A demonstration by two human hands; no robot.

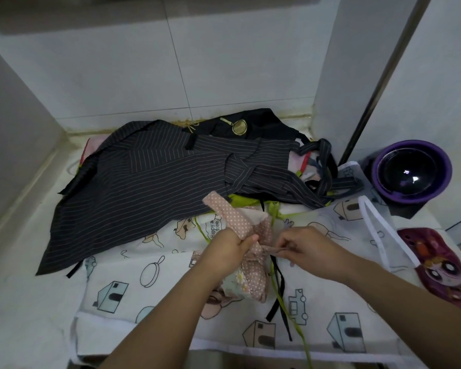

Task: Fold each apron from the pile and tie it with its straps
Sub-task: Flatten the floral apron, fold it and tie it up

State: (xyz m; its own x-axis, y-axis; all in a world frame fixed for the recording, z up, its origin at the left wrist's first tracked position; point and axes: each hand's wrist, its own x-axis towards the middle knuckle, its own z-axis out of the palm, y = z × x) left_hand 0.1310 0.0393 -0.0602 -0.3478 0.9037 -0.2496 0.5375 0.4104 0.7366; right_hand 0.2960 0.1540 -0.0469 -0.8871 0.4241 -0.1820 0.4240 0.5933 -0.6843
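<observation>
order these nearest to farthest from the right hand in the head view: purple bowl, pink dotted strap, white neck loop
1. pink dotted strap: pinched by the right hand, on its left side, next to the pink dotted apron that the left hand grips.
2. white neck loop: lying to the hand's right.
3. purple bowl: far right, back by the wall.

Purple bowl (pixel 411 173), white counter (pixel 22 283), tiled wall (pixel 210 62)
The glossy bowl sits at three o'clock, near a dark metal strip (pixel 378 89); the pale tiles rise at twelve o'clock.
</observation>
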